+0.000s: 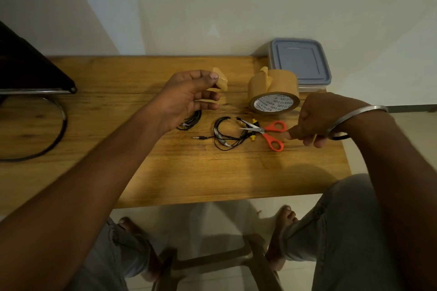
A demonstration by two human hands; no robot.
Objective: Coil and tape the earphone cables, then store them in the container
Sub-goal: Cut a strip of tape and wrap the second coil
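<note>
Earphone bundle (pixel 190 121), black and coiled tight, is sitting on the wooden table (pixel 165 172), half hiding beneath the left hand (pixel 186 99). That hand is hovering above the tabletop, and its thumb and forefinger are pinching a crumpled piece of brown tape (pixel 220 81), while the other fingers are reaching out loosely below it.

Just to the right, the second earphone cable (pixel 223 136) is sprawling in loose loops mid-table, its jack plug (pixel 198 137) pointing left and its yellow earbuds (pixel 254 122) poking out on the right. Orange-handled scissors (pixel 272 132) are lying across that earbud end with the blades slightly parted.

The right hand (pixel 316 120) is resting low by the scissor handles, one fingertip just beside them. Its fingers are curling loosely under and gripping nothing that I can see. A steel bangle (pixel 359 113) is circling that wrist.

Behind the scissors, the brown tape roll (pixel 273 92) is showing us its printed core, a loose flap sticking up on top. The container (pixel 300 64) is waiting at the far right corner against the wall, just behind the roll, with its blue-grey lid on.

Off to the left, a dark screen (pixel 30 71) is standing on a ring-shaped base (pixel 60 130).
</note>
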